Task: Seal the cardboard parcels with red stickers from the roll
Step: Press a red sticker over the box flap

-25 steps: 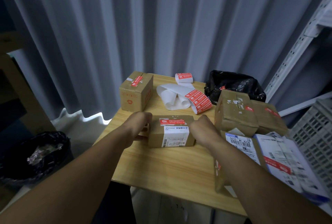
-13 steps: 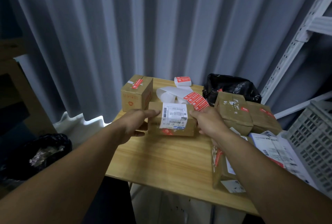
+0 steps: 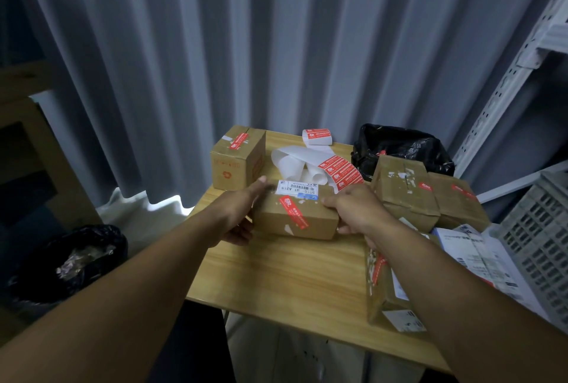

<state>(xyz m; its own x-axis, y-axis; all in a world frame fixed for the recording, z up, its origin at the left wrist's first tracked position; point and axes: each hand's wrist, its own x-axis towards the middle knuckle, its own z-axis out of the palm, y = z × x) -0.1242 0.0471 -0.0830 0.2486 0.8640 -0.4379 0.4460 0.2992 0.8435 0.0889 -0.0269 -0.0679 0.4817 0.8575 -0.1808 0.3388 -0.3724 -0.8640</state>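
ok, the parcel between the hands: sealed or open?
Sealed on the side shown: the parcel has a flat top, and a red sticker runs across it and down the front face. Other sides hidden.

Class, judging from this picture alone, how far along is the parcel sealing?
Done: the back-left box and two right-hand boxes carry red stickers. In hand: left hand and right hand grip the middle parcel, already stickered. Left: unclear; stickers remain on the strip.

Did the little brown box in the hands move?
Yes. The small brown cardboard box tipped away from the person: its white label, earlier on the near face, now lies on top, toward the tall cardboard box.
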